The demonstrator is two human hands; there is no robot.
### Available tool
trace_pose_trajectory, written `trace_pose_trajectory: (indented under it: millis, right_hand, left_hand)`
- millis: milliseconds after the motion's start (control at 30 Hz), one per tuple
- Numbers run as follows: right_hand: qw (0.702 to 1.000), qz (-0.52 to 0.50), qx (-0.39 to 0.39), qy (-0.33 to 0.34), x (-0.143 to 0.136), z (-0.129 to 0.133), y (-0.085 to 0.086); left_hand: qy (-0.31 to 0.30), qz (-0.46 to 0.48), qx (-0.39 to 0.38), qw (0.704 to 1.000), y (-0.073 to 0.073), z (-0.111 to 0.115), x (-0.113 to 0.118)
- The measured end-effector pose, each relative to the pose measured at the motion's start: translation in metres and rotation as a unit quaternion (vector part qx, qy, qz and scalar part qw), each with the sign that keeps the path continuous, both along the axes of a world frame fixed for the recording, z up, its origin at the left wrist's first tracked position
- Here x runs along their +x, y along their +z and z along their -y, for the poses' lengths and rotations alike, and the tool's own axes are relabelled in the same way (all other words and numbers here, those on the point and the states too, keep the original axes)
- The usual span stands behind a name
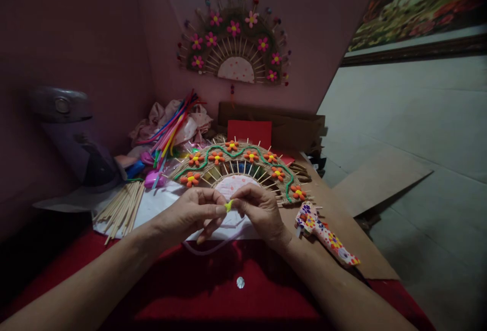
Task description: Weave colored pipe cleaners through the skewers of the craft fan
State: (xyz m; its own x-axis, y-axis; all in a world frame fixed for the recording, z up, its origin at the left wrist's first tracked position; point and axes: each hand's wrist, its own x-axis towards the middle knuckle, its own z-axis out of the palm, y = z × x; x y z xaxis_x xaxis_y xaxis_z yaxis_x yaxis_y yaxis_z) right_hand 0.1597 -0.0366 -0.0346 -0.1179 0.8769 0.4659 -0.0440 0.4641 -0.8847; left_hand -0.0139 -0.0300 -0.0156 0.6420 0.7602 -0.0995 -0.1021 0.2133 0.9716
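In front of me, my left hand and my right hand meet, thumbs and fingers pinched together. Between the fingertips of both is a small soft-looking yellow piece; its exact kind is too small to make out. Just beyond the hands leans a half-round fan of twine and thin sticks, with orange flowers and a wavy green strand. Its pale dotted centre is partly hidden by my fingers. Below the hands, a pale cord curves over the edge of white paper.
Wooden sticks lie at the left, near a tumbler and bright coloured strips. A glue gun in flowered cloth rests on cardboard. A similar pink-flowered fan hangs behind. A small shiny disc is on the red cloth.
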Motion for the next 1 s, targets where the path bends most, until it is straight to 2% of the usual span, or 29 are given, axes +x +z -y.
trace_pose_trajectory:
  millis: [100, 200, 400, 467, 533, 667, 733, 800, 900, 1000]
  right_hand:
    - [0.995, -0.065, -0.073, 0.035, -0.003, 0.000, -0.001]
    - [0.991, -0.069, -0.110, 0.033, -0.005, 0.003, -0.001]
    - [0.996, -0.018, -0.092, 0.013, -0.014, 0.016, 0.000]
    - [0.998, 0.034, -0.060, -0.012, -0.015, 0.020, 0.001]
    - [0.991, 0.123, 0.009, -0.051, -0.013, 0.023, 0.001]
    - [0.934, 0.284, 0.192, -0.099, -0.003, 0.024, 0.003]
    - [0.923, 0.295, 0.229, -0.092, 0.002, 0.021, 0.005]
    - [0.944, 0.246, 0.205, -0.083, 0.005, 0.016, 0.007]
    - [0.984, 0.119, 0.103, -0.081, 0.005, 0.009, 0.007]
    - [0.999, 0.008, -0.001, -0.053, 0.000, 0.005, 0.002]
  left_hand:
    - [0.043, 0.025, 0.017, 0.999, -0.004, 0.000, 0.004]
    - [0.105, 0.014, 0.065, 0.992, -0.006, 0.002, 0.009]
    - [0.179, -0.036, 0.221, 0.958, -0.005, 0.005, 0.014]
    - [0.191, -0.065, 0.262, 0.944, -0.007, 0.005, 0.013]
    - [0.199, -0.108, 0.304, 0.925, -0.009, 0.003, 0.011]
    - [0.179, -0.183, 0.364, 0.896, -0.009, 0.002, 0.006]
    - [0.125, -0.184, 0.347, 0.911, -0.007, 0.003, 0.006]
    - [0.065, -0.145, 0.273, 0.949, -0.004, 0.005, 0.006]
    - [0.024, -0.055, 0.113, 0.992, -0.001, 0.008, 0.007]
    - [0.012, 0.025, 0.020, 0.999, -0.003, 0.009, 0.008]
